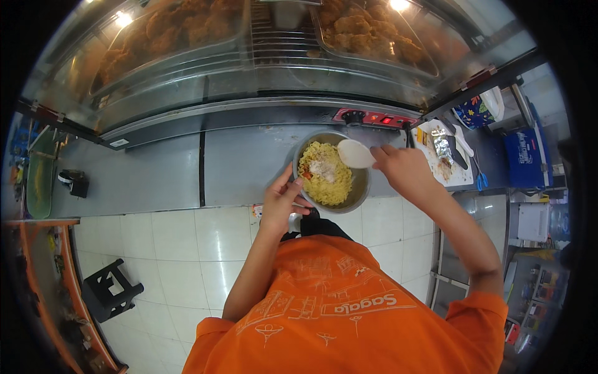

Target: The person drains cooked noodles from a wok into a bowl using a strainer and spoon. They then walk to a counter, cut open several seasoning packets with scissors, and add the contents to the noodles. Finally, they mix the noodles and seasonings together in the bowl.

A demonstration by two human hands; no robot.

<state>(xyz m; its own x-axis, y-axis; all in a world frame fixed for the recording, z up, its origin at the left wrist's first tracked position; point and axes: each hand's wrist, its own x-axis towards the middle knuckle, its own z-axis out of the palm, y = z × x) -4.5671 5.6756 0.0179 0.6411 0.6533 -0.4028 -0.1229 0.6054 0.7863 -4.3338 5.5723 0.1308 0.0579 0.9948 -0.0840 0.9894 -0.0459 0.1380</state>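
A round metal bowl (360, 191) is at the front edge of the grey counter, its near side reaching past that edge. In it lie yellow noodles (338, 189), with a pale powder (322, 169) on top and a small patch of red-orange sauce (307, 174) at the left. My left hand (282, 196) grips the bowl's left rim, thumb up and fingers against the outer wall. The handle of a white rice paddle (356, 154) is in my right hand (399, 166). Its broad blade sits over the bowl's right rim, beside the noodles.
Behind the bowl stands a glass warming cabinet (229, 105) with fried chicken (357, 28) and a red control panel (376, 118). Right: a stained white cutting board (455, 174) with a knife (457, 152) and torn sachets, and blue scissors (480, 177). A black stool (110, 290) stands on the floor.
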